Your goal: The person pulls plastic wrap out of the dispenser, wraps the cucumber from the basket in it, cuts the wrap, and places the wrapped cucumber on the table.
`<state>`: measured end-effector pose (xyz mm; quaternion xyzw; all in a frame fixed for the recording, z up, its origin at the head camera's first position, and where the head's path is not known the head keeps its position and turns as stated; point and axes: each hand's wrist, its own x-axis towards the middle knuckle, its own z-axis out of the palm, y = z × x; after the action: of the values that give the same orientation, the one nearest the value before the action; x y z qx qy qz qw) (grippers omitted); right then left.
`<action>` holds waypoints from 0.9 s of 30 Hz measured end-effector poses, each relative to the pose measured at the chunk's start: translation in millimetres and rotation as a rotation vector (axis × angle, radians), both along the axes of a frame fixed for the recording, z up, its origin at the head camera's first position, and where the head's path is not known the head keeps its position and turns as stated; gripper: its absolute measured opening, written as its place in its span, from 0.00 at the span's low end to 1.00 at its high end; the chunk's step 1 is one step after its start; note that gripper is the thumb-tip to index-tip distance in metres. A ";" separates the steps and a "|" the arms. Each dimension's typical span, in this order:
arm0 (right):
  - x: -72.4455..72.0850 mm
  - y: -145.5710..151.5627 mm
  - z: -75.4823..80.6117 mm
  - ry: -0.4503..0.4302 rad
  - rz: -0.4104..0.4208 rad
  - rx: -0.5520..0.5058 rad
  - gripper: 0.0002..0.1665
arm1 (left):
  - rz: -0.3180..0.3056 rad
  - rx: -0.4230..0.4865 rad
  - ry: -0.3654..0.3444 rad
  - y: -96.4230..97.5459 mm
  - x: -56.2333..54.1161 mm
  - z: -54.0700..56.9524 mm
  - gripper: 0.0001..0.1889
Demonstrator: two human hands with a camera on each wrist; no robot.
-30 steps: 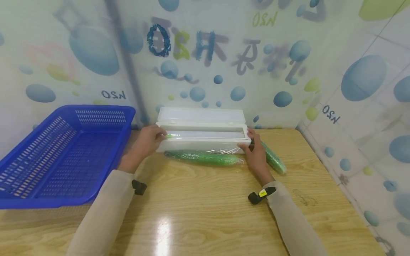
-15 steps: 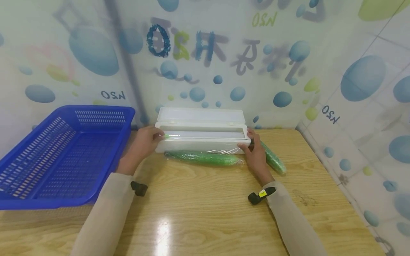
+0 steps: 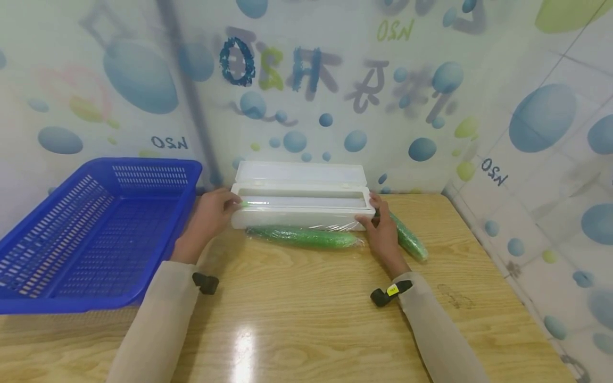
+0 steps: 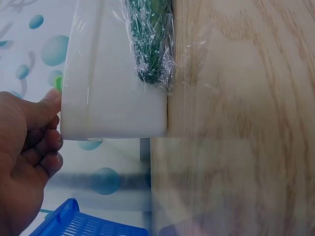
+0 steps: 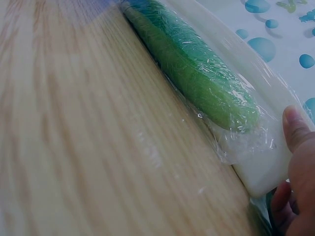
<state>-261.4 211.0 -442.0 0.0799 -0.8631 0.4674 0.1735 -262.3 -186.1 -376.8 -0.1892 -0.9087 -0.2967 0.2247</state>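
A white cling film dispenser (image 3: 297,217) sits against the wall, its lid (image 3: 301,173) tipped back and the roll showing inside. At its left end my left hand (image 3: 208,215) pinches a small green slider cutter (image 4: 58,82) on the top edge. My right hand (image 3: 383,236) grips the right end, with the thumb (image 5: 295,125) on the front face and fingers round behind. Just in front of the dispenser lies a film-wrapped cucumber (image 3: 306,237), joined to it by clear film. Another wrapped cucumber (image 3: 412,240) lies beyond my right hand, partly hidden by it.
A blue plastic basket (image 3: 191,181) stands on the left of the wooden table (image 3: 297,319), close to my left forearm. Behind rises a wall (image 3: 306,117) with a bubble pattern, and a second wall (image 3: 541,223) runs along the right side.
My left hand and the green slider have moved slightly left along the dispenser's edge, to its left end. The dispenser's left end has shifted a touch left; my right hand stays in place.
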 end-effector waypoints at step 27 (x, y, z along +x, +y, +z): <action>1.4 -0.8 1.4 -0.026 -0.004 0.006 0.38 | 0.033 -0.002 0.036 -3.9 -0.5 -4.2 0.03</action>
<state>-260.0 210.2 -440.6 0.0726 -0.8670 0.4654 0.1628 -262.8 -189.9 -381.1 -0.1800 -0.9076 -0.2887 0.2459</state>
